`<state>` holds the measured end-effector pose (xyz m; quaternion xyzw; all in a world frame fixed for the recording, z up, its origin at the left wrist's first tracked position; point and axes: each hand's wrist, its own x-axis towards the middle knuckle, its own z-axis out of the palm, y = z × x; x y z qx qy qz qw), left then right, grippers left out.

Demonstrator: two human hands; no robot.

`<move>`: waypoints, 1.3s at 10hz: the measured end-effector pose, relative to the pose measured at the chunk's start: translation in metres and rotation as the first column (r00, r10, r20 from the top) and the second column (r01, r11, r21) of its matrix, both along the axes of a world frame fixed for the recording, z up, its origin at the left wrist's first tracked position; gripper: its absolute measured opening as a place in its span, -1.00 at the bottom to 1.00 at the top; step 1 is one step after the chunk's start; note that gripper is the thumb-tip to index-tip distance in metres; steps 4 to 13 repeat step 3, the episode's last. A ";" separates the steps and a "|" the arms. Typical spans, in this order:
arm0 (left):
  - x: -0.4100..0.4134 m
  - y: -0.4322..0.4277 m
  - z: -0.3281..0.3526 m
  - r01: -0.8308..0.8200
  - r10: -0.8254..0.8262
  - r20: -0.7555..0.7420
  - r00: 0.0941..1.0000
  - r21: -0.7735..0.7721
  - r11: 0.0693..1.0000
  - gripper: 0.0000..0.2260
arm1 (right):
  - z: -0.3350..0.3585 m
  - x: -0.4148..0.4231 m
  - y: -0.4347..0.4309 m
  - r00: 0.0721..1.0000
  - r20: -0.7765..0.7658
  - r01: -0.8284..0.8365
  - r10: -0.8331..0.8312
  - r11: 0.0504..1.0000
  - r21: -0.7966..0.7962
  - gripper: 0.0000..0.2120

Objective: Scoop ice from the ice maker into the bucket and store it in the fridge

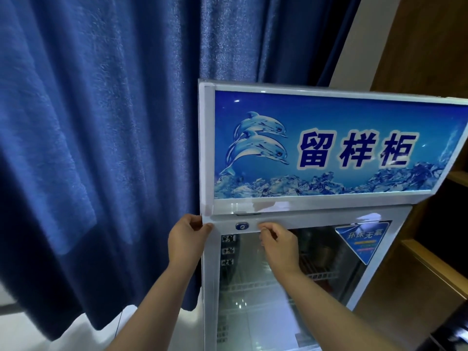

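A white display fridge [314, 221] with a glass door [255, 295] stands in front of me, topped by a blue sign with dolphins [329, 145]. My left hand [188, 240] curls around the door's upper left corner, fingertips on the frame edge. My right hand [277, 243] rests with bent fingers on the door's top frame, just right of the round lock [242, 226]. The door looks closed. Wire shelves show through the glass. No ice maker, bucket or scoop is in view.
A dark blue curtain [101, 148] hangs directly left of the fridge, down to a pale floor [25, 333]. Wooden shelving [430, 262] stands close on the right. A blue triangular sticker [362, 239] sits on the glass at the upper right.
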<state>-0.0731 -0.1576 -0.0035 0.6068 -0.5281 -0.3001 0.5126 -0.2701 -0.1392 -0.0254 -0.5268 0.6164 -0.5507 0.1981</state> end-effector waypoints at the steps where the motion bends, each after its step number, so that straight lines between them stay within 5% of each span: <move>1: 0.003 0.010 0.004 0.104 -0.105 0.034 0.994 0.038 0.994 -0.83 | 0.005 0.006 0.004 0.997 -0.014 -0.069 0.070 0.997 0.028 -0.68; 3: 0.013 0.058 -0.002 0.116 -0.125 0.106 0.986 0.089 0.989 -0.87 | 0.009 0.015 0.026 0.960 -0.043 -0.273 0.278 0.957 0.095 -0.67; 13: 0.013 0.058 -0.002 0.116 -0.125 0.106 0.986 0.089 0.989 -0.87 | 0.009 0.015 0.026 0.960 -0.043 -0.273 0.278 0.957 0.095 -0.67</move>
